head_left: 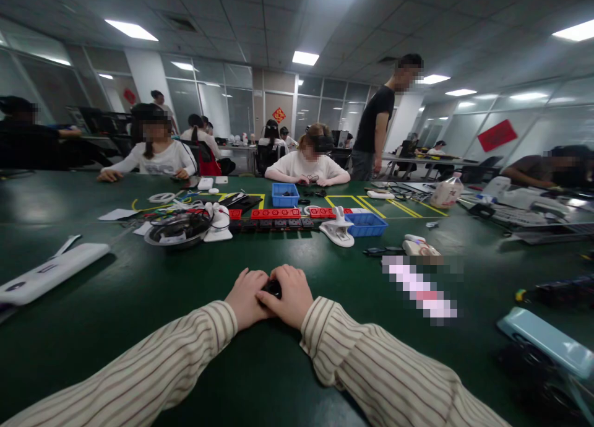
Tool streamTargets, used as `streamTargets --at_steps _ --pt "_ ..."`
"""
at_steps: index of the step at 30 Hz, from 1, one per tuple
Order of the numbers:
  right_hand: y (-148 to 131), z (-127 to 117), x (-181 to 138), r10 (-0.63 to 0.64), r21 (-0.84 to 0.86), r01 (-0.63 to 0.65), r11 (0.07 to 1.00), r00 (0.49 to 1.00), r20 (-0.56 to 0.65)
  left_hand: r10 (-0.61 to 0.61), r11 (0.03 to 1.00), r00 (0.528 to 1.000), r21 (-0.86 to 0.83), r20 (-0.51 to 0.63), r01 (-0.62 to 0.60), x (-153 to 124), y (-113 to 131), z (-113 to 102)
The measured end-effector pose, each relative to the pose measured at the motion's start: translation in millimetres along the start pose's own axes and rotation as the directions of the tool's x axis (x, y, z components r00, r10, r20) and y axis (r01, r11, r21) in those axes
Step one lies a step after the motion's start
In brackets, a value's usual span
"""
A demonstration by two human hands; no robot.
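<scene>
Left hand (250,297) and right hand (293,294) curled closed around small black object (273,288) between them, over desk (180,284); underside hidden. Uneven squeeze from either side could have made it slip out.

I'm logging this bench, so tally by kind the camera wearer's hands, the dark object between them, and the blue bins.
Hands: 2 (left hand, right hand)
Dark object, partly hidden: 1
Blue bins: 2 (farther bin, nearer bin)
Total: 5
</scene>
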State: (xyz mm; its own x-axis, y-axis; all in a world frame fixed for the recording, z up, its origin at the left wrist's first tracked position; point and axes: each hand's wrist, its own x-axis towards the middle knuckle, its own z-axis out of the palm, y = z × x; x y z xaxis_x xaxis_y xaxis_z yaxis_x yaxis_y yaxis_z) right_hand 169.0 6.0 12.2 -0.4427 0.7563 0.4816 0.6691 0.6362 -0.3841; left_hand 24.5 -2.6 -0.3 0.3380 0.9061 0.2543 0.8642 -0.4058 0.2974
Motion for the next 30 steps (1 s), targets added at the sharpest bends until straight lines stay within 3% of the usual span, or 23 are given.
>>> streamTargets --at_steps 5,10,15,19,25,30 --pt "0 -3 0 -0.093 0.089 0.092 0.992 0.996 0.005 0.070 0.994 0.998 -0.083 0.000 -0.069 5 -12 -2" --pt "0 -2 0 -0.290 0.222 0.280 0.934 0.957 0.011 0.218 0.946 0.974 -0.259 0.069 -0.193 12 -31 -1" --pt "-1 -3 -2 -0.391 0.277 0.376 0.884 0.920 0.000 0.258 0.938 0.961 -0.266 0.098 -0.224 15 -32 -3" --pt "-6 -11 -4 -0.313 0.231 0.312 0.922 0.949 -0.032 0.226 0.940 0.969 -0.284 0.103 -0.190 13 -29 -7" --pt "-8 -6 -3 -0.030 0.059 0.032 0.998 0.999 -0.030 0.111 0.977 0.992 -0.192 0.061 -0.097 7 -15 -6" --pt "-4 0 -2 -0.023 0.026 0.022 0.999 1.000 0.013 0.058 0.995 0.998 -0.082 0.034 -0.055 5 -6 -1"
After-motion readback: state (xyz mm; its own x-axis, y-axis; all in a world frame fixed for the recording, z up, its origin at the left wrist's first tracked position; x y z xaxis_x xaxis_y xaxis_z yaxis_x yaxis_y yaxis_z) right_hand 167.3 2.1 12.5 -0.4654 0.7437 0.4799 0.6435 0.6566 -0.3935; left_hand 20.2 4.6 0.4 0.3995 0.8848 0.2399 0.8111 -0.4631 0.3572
